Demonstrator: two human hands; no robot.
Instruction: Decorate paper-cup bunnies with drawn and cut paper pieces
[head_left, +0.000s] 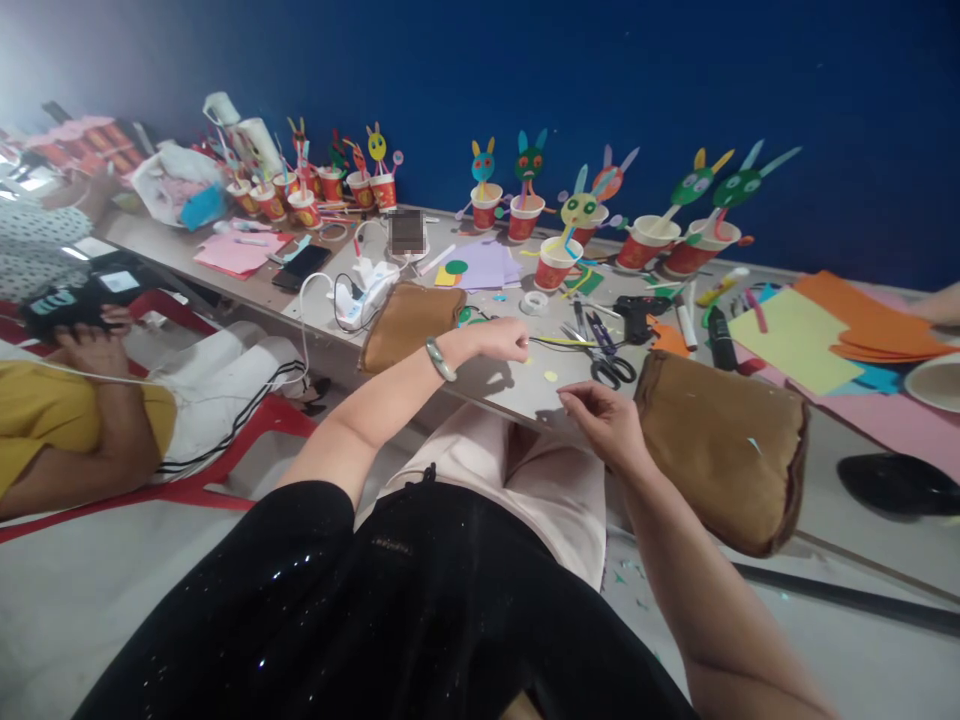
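Observation:
My left hand (504, 340), with a bracelet on its wrist, is closed at the table's front. A thin yellow strip (564, 342) runs rightward from its fingers towards the scissors (611, 370). My right hand (604, 422) is pinched over the table edge; whatever its fingertips hold is too small to make out. Between the hands a small pale yellow paper disc (550, 377) lies on the table. Beyond them are a white tape roll (534, 303) and a paper cup (558, 264) bearing a yellow rabbit-eared figure.
Brown cloth bundles lie at left (409, 322) and right (720, 450). A black glue gun (639, 318), a black marker (721, 340) and orange paper (874, 315) are to the right. A power strip (366, 295) stands at left. Several figure cups line the blue wall. A seated person (75, 420) is at left.

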